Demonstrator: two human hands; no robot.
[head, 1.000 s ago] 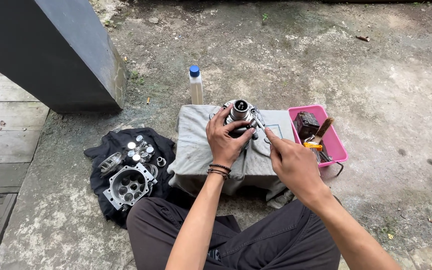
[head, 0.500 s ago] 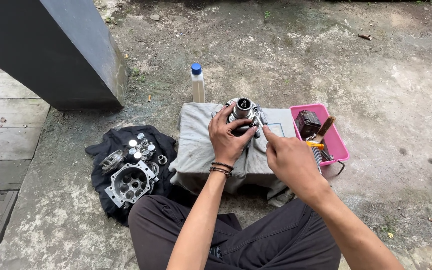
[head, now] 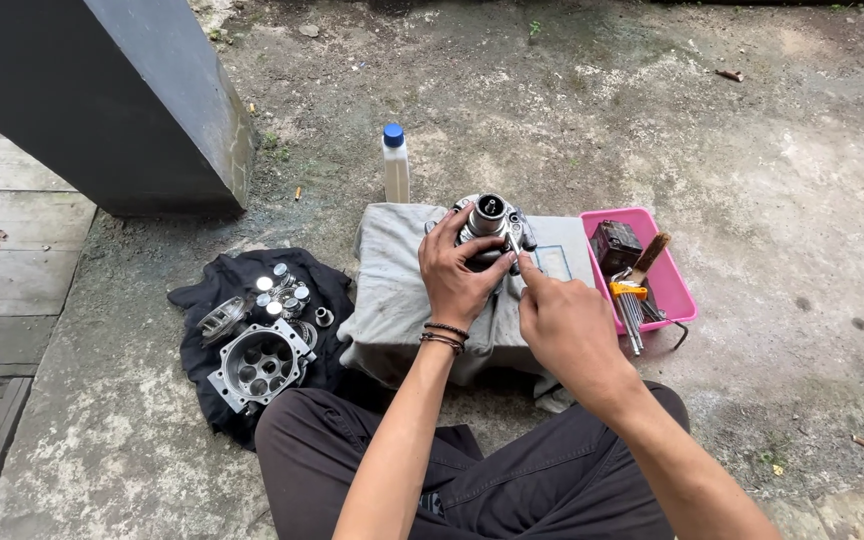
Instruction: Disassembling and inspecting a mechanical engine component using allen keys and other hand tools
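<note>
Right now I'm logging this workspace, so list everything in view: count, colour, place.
Metal engine part: one, silver, on the grey cloth.
Grey cloth: one, draped over a low block.
Bottle: one, pale with blue cap, behind the cloth.
Tray: one, pink, right of the cloth, holding a dark box, a brush and hex keys.
Black cloth: one, left, carrying a silver housing and small parts.
Left hand: gripping the engine part.
Right hand: forefinger at the part's side.
</note>
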